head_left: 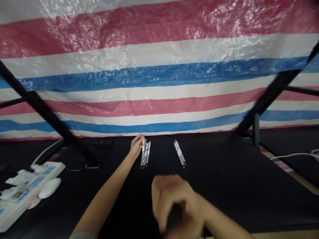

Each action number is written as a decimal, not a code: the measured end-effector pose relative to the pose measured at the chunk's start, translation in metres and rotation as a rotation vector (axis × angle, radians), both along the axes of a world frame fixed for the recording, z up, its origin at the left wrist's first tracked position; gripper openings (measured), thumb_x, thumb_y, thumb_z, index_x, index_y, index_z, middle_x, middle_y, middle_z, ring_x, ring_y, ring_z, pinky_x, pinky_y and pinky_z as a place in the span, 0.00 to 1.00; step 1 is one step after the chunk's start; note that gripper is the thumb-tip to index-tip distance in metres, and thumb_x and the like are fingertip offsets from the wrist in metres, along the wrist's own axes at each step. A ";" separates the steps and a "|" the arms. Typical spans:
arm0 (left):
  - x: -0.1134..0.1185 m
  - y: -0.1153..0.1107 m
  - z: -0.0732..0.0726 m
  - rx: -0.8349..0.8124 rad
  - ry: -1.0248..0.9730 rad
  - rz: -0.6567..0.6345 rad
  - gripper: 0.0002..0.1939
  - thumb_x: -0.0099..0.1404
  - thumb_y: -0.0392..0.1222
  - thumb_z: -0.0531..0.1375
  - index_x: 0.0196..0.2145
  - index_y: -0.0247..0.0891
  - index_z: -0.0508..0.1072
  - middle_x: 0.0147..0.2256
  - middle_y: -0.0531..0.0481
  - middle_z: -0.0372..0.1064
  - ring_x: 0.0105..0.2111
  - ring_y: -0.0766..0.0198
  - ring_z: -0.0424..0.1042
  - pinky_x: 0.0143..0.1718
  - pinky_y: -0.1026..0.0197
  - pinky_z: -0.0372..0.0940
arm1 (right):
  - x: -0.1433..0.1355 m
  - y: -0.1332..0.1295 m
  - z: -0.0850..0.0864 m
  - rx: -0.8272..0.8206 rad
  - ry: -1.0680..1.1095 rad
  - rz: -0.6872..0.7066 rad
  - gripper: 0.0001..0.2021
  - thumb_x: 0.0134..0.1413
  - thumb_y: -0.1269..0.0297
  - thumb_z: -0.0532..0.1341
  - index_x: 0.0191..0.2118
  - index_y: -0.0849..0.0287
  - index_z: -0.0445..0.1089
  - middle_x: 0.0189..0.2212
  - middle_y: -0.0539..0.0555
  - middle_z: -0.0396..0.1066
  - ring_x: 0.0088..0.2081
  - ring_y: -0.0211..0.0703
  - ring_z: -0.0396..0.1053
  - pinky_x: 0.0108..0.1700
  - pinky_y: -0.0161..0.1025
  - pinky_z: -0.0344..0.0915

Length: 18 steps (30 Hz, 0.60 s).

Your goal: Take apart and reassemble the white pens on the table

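My left hand [137, 145] reaches to the back of the black table, its fingers closed on the upper end of a white and grey pen [143, 151]. Right beside that pen lie several similar pens [147, 154] in a small group, their grey tips toward me. Farther right, two more such pens [179, 154] lie side by side, slightly slanted. My right hand [175, 202] is raised nearer the camera, its fingers curled and blurred by motion. Whether anything is between those fingers is not visible.
A white power strip [37, 184] with plugged-in adapters and a white mouse-shaped object [50, 188] lie at the left. Dark phone-like objects [92, 164] rest behind them. Black metal bars [269, 94] slant at both sides before a striped sheet [159, 106]. White cable [291, 155] runs at right.
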<state>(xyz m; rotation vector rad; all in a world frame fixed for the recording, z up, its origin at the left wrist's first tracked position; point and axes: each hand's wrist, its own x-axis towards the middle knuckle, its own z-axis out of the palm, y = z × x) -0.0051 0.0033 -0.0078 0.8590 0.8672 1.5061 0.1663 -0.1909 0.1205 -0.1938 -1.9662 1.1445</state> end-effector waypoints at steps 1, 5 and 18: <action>0.000 0.000 0.000 0.000 0.001 -0.003 0.15 0.47 0.42 0.68 0.31 0.32 0.73 0.22 0.51 0.70 0.20 0.71 0.66 0.24 0.67 0.63 | 0.006 0.015 -0.002 0.007 -0.001 -0.070 0.17 0.45 0.50 0.64 0.20 0.57 0.64 0.20 0.50 0.69 0.24 0.35 0.66 0.31 0.35 0.64; 0.000 -0.002 0.001 -0.004 0.013 -0.008 0.14 0.47 0.42 0.68 0.31 0.32 0.73 0.22 0.51 0.69 0.20 0.71 0.66 0.25 0.67 0.63 | 0.046 0.083 -0.041 -0.115 -0.133 -0.510 0.15 0.46 0.54 0.64 0.20 0.59 0.65 0.23 0.52 0.71 0.25 0.38 0.67 0.30 0.37 0.62; 0.003 -0.002 0.003 -0.029 0.073 0.004 0.18 0.46 0.47 0.68 0.32 0.33 0.73 0.21 0.52 0.68 0.18 0.72 0.65 0.22 0.68 0.61 | 0.116 0.152 -0.128 -0.435 -0.025 -0.944 0.23 0.30 0.42 0.67 0.18 0.58 0.64 0.19 0.56 0.72 0.21 0.39 0.66 0.25 0.36 0.59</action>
